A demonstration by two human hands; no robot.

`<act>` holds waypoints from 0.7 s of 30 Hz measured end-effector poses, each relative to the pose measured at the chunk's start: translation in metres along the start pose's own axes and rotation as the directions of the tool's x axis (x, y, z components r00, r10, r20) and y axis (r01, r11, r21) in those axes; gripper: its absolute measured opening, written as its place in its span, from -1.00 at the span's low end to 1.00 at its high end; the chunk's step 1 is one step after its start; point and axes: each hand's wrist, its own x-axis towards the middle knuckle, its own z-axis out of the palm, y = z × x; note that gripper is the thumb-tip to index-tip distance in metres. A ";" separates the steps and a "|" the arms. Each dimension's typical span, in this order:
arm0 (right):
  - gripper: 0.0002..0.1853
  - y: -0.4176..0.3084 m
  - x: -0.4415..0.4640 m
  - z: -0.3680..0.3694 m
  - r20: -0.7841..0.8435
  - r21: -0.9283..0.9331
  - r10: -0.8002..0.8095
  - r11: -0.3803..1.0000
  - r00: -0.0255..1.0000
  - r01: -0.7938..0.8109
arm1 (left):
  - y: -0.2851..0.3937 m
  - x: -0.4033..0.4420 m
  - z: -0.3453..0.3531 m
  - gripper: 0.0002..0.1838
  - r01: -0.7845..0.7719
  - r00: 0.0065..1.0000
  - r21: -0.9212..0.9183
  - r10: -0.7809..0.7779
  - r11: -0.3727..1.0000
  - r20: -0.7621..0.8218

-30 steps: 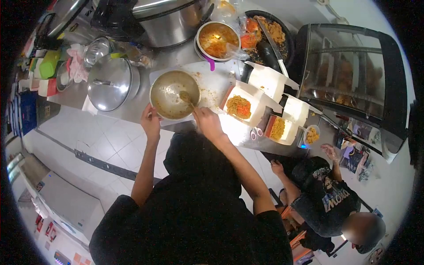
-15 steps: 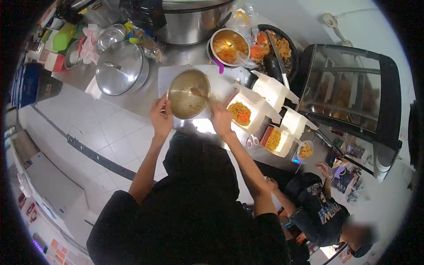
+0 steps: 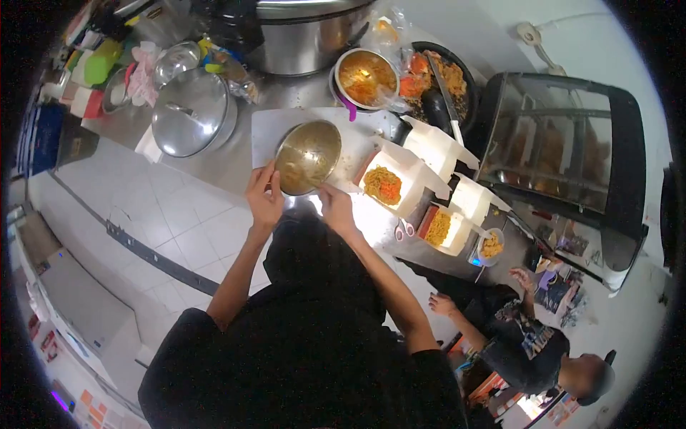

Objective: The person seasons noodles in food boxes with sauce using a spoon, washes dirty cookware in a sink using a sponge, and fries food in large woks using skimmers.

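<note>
A metal bowl (image 3: 309, 156) with brownish residue inside is tilted over the white board (image 3: 266, 129). My left hand (image 3: 265, 196) grips the bowl's lower left rim. At the lower right rim, my right hand (image 3: 334, 206) is closed on a spoon, whose handle shows only slightly at the bowl's edge. To the right stands an open box of noodles with orange topping (image 3: 383, 185), and beyond it a second noodle box (image 3: 439, 227).
Scissors (image 3: 404, 229) lie near the counter's front edge. A lidded pot (image 3: 190, 114) is left, a bowl of orange sauce (image 3: 366, 77) behind, a black pan with a knife (image 3: 457, 86) back right. A glass display case (image 3: 557, 143) and another person (image 3: 525, 336) are at right.
The bowl has gone from resting flat to tilted, and the spoon has moved to its lower right rim. The camera view has shifted. The other person's arm has moved.
</note>
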 end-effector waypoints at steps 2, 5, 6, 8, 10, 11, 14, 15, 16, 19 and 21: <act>-0.78 0.007 0.006 0.020 0.027 0.329 0.105 0.938 0.994 -0.108 | -0.003 -0.003 0.004 -0.72 0.036 0.999 -0.039 -0.036 0.999 0.003; -0.76 -0.020 -0.004 -0.011 0.046 0.528 0.219 0.823 0.975 -0.210 | -0.022 -0.004 0.003 -0.70 0.145 0.989 -0.136 -0.145 0.980 0.010; -0.75 -0.027 -0.012 -0.027 0.023 0.523 0.231 0.827 0.973 -0.208 | -0.028 -0.003 0.001 -0.68 0.163 0.986 -0.163 -0.164 0.973 0.010; -0.75 -0.007 -0.027 -0.044 -0.119 0.459 0.149 0.885 0.982 -0.079 | -0.041 -0.002 -0.002 -0.64 0.199 0.979 -0.180 -0.204 0.963 -0.010; -0.82 -0.054 -0.058 -0.096 -0.276 0.325 0.236 0.935 0.932 -0.141 | -0.049 0.001 -0.009 -0.62 0.305 0.952 -0.184 -0.305 0.934 0.029; -0.84 -0.049 -0.071 -0.104 -0.404 0.323 0.152 0.946 0.902 -0.015 | -0.049 0.001 -0.012 -0.61 0.356 0.934 -0.183 -0.353 0.916 0.049; -0.85 -0.037 -0.109 -0.135 -0.670 -0.212 -0.224 0.971 0.707 0.107 | -0.050 0.005 -0.016 -0.66 0.260 0.965 -0.034 -0.261 0.965 -0.032; -0.83 -0.033 -0.119 -0.140 -0.683 -0.194 -0.185 0.979 0.707 0.069 | -0.053 0.005 -0.014 -0.69 0.180 0.981 0.055 -0.176 0.982 -0.078; -0.81 -0.022 -0.124 -0.138 -0.699 -0.288 -0.234 0.957 0.676 0.033 | -0.040 0.009 -0.011 -0.72 0.113 0.991 0.133 -0.101 0.985 -0.092; -0.74 0.058 -0.119 -0.110 -0.560 -0.555 -0.308 0.828 0.769 -0.073 | 0.009 0.013 0.013 -0.81 -0.031 1.000 0.179 0.031 0.983 0.004; -0.71 0.073 -0.104 -0.097 -0.546 -0.646 -0.406 0.761 0.732 -0.059 | 0.030 0.000 0.043 -0.85 -0.004 0.968 0.021 -0.001 1.000 0.251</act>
